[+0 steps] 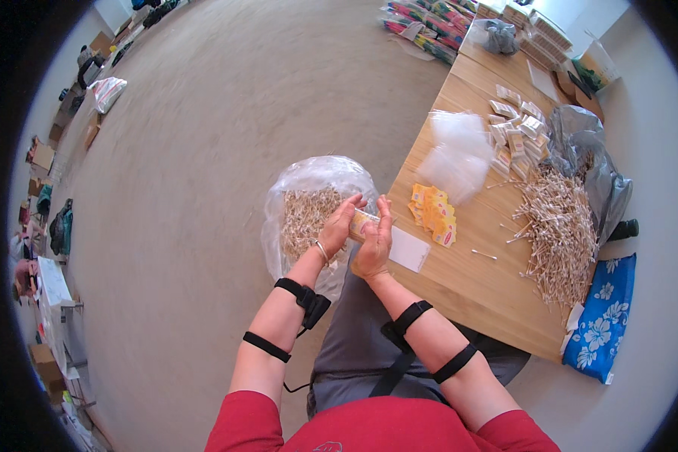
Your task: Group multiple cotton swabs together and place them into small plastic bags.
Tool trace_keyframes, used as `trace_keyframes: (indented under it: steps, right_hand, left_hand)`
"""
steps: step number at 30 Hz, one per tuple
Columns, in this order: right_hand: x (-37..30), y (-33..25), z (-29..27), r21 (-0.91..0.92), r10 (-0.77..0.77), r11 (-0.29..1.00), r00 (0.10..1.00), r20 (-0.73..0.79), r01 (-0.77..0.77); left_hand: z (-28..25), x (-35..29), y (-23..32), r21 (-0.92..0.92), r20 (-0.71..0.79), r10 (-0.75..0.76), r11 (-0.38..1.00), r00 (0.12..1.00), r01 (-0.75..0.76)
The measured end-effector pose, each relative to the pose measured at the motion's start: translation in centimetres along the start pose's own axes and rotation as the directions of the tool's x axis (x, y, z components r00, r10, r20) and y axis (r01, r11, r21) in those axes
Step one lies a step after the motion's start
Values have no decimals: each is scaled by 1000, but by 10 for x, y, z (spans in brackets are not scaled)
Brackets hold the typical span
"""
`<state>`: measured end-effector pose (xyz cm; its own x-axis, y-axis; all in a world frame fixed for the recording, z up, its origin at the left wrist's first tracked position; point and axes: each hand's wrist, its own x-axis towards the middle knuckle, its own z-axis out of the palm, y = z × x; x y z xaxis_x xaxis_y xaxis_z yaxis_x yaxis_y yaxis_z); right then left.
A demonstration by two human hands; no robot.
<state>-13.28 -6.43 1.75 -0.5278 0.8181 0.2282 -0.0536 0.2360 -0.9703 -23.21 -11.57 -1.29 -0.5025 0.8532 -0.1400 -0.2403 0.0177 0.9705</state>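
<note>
Between my two hands, above my lap at the table's near left corner, is a small pack of cotton swabs (360,220) with a yellow-orange label. My left hand (337,228) presses it from the left, and my right hand (374,247) closes on it from the right. Below and left of my hands, a clear plastic bag (279,177) stands open, full of loose cotton swabs (303,218). On the table beside my right hand lies a white card or pad (409,250). Several yellow-orange label cards (434,213) are spread just beyond it.
The wooden table (490,290) holds clear plastic sleeves (459,151), several finished-looking packs (518,132) and a large heap of loose swabs (554,233). A grey plastic bag (580,135) and a blue floral packet (601,324) lie along the wall side. Colourful bundles (429,26) sit past the far end.
</note>
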Motion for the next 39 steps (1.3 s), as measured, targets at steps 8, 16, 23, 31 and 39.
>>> trace_keyframes:
  steps: [8, 16, 23, 31, 39]
  right_hand:
    - [-1, 4, 1, -51, 38, 998, 999, 20, -37]
    - [-1, 1, -1, -38, 153, 988, 987, 45, -151]
    - [0, 12, -3, -106, 79, 991, 997, 24, -76]
    - [-2, 5, 0, -95, 82, 993, 995, 52, -77]
    - [3, 10, -7, -216, 62, 976, 990, 127, -33]
  left_hand:
    - [0, -38, -26, -98, -479, -218, 976, 850, 196]
    - [24, -43, -2, -581, -300, -426, 791, 853, 191]
    - [33, -35, -11, -713, -236, -516, 668, 824, 214]
    - [35, -32, -21, -515, -421, -342, 852, 840, 89]
    - [47, -26, 5, -451, -441, -337, 885, 832, 119]
